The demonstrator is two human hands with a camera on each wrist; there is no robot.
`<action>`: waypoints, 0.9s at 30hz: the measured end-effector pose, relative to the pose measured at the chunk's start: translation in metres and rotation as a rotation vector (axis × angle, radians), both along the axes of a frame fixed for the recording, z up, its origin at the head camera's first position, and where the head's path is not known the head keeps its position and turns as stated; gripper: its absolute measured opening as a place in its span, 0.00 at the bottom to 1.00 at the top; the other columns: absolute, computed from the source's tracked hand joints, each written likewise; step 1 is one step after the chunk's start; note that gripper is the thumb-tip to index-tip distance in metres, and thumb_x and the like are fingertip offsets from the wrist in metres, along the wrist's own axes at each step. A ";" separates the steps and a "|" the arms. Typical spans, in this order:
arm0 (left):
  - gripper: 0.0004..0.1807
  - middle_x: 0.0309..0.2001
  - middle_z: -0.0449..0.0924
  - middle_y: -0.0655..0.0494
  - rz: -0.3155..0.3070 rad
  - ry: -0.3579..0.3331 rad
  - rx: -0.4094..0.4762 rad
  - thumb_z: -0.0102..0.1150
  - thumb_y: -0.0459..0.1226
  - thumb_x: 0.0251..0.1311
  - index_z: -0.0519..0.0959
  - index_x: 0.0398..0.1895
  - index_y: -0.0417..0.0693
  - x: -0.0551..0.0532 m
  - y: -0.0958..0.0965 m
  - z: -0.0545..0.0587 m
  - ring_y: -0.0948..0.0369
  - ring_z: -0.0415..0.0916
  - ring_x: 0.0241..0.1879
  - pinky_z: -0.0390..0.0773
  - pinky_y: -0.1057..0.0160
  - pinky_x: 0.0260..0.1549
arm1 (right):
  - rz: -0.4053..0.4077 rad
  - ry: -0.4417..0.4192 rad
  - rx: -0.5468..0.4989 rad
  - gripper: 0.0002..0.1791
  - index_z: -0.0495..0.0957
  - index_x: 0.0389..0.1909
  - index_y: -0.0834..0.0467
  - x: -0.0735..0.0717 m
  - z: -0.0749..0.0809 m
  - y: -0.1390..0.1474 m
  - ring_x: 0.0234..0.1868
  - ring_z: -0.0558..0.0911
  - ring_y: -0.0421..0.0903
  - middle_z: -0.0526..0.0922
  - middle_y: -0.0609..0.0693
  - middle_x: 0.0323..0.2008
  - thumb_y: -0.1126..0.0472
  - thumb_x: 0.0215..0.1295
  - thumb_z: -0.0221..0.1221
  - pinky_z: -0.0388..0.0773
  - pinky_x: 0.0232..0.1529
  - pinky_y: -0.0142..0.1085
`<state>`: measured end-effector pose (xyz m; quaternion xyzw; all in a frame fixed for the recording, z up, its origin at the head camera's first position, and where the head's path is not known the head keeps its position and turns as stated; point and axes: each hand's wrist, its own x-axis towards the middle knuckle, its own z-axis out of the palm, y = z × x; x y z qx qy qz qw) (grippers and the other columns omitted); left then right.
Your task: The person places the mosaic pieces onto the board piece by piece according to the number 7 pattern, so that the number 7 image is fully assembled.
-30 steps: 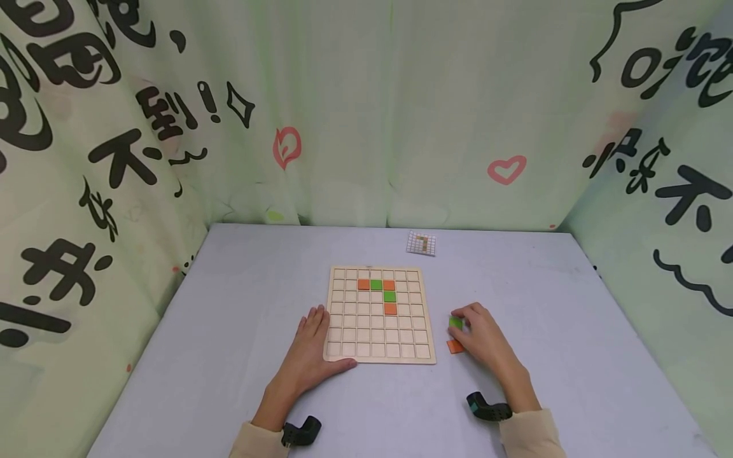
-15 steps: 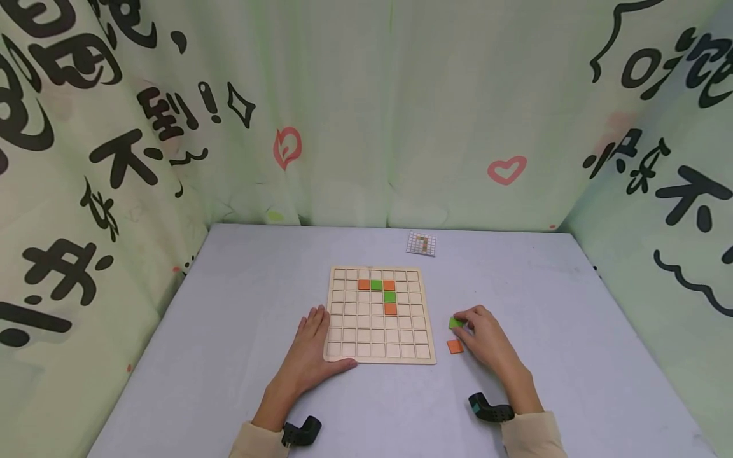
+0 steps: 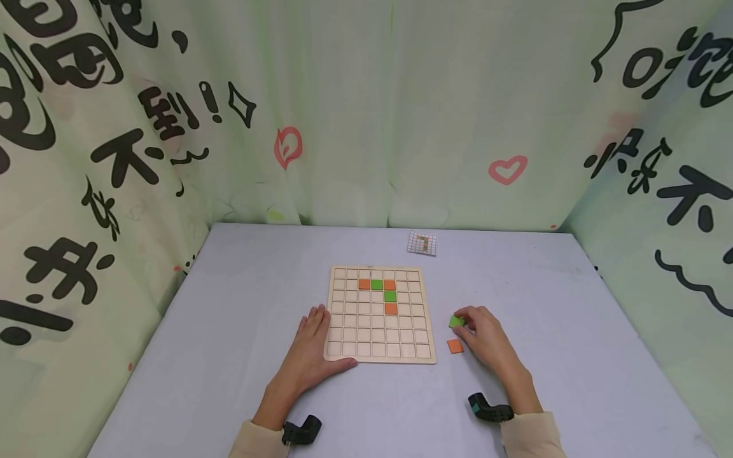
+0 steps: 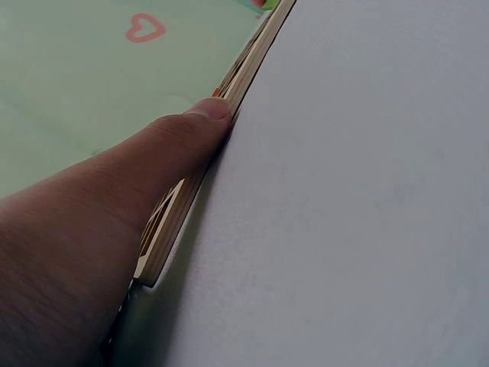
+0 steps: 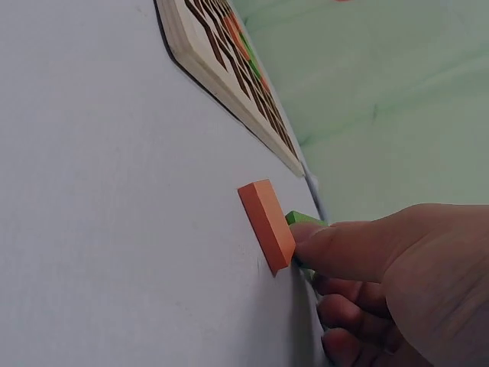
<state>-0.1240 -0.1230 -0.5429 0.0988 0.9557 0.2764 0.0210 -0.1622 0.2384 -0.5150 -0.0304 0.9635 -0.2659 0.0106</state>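
Observation:
A square wooden grid board (image 3: 349, 327) lies on the table, with orange and green square tiles in several cells: an orange tile (image 3: 364, 284) starts the row, and a green tile (image 3: 390, 296) sits below its right end. My left hand (image 3: 309, 353) rests at the board's lower left corner, fingers straight along the left side and thumb (image 4: 179, 138) against the near edge. To the right of the board, my right hand (image 3: 487, 334) pinches a loose green tile (image 3: 456, 321) between thumb and fingers. Just nearer to me lies a loose orange tile (image 5: 267, 225), close to the right thumb.
A small card (image 3: 421, 243) with a printed grid pattern lies beyond the board. The white table (image 3: 258, 273) is bounded by pale green curtains (image 3: 343, 127) with black lettering and red hearts. A black strap device sits at each wrist.
My right hand has shifted slightly right, keeping its pinch on the green tile, which has turned a little. More of the loose orange tile shows. The left hand stays put.

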 end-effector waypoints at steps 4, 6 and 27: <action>0.65 0.80 0.49 0.40 0.000 0.000 0.002 0.68 0.68 0.47 0.54 0.78 0.35 0.000 0.000 0.000 0.47 0.43 0.81 0.47 0.47 0.80 | 0.002 -0.001 -0.013 0.17 0.78 0.52 0.62 -0.001 0.000 0.001 0.36 0.74 0.46 0.77 0.53 0.35 0.63 0.64 0.66 0.74 0.34 0.34; 0.65 0.80 0.49 0.40 0.001 -0.001 0.005 0.68 0.67 0.47 0.54 0.78 0.35 0.000 0.000 0.001 0.47 0.43 0.81 0.47 0.47 0.80 | 0.003 0.002 -0.019 0.16 0.78 0.52 0.62 -0.002 0.000 0.001 0.34 0.73 0.45 0.77 0.52 0.34 0.64 0.65 0.65 0.72 0.32 0.32; 0.64 0.80 0.50 0.40 0.002 0.000 0.001 0.68 0.67 0.46 0.55 0.77 0.36 0.000 0.001 0.001 0.47 0.43 0.81 0.48 0.47 0.80 | 0.002 0.051 -0.035 0.12 0.78 0.50 0.63 -0.003 0.002 -0.009 0.36 0.75 0.47 0.81 0.55 0.38 0.64 0.69 0.61 0.77 0.37 0.38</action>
